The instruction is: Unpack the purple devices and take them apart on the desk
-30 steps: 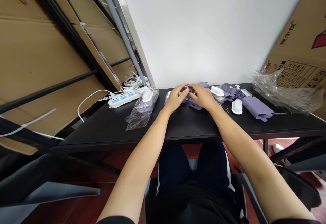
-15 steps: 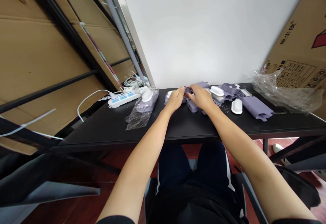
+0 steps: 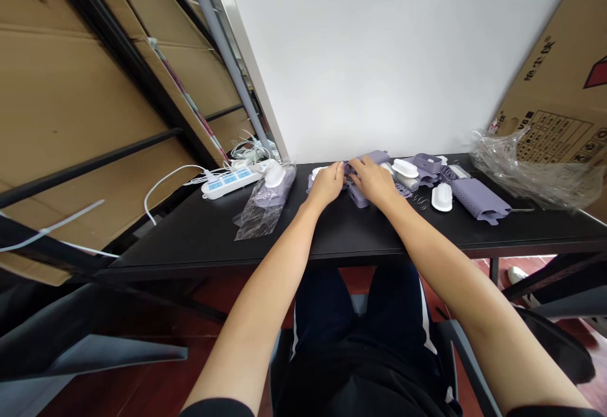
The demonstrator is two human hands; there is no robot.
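Note:
Close together above the black table, my left hand (image 3: 328, 184) and my right hand (image 3: 374, 180) have their fingers curled round a small purple plastic part (image 3: 349, 169) with an openwork pattern. Most of that part is hidden by the fingers. Just below it on the table lies a purple oval ring-shaped piece (image 3: 358, 197). A purple perforated sleeve (image 3: 378, 156) lies behind my right hand. To its right are a white oval cap (image 3: 404, 168) and several thin metal springs or rings (image 3: 420, 202).
Further right lie another white cap (image 3: 442, 197), a large purple sleeve (image 3: 480, 199) and crumpled clear plastic (image 3: 535, 170) by a cardboard box (image 3: 559, 100). At left are a bagged purple-and-white item (image 3: 275, 190) and a power strip (image 3: 232, 181) with cables. A white wall (image 3: 379, 56) stands behind.
Both hands stay at nearly the same spot round the purple part. The right fingers have shifted slightly. The rest of the table looks the same.

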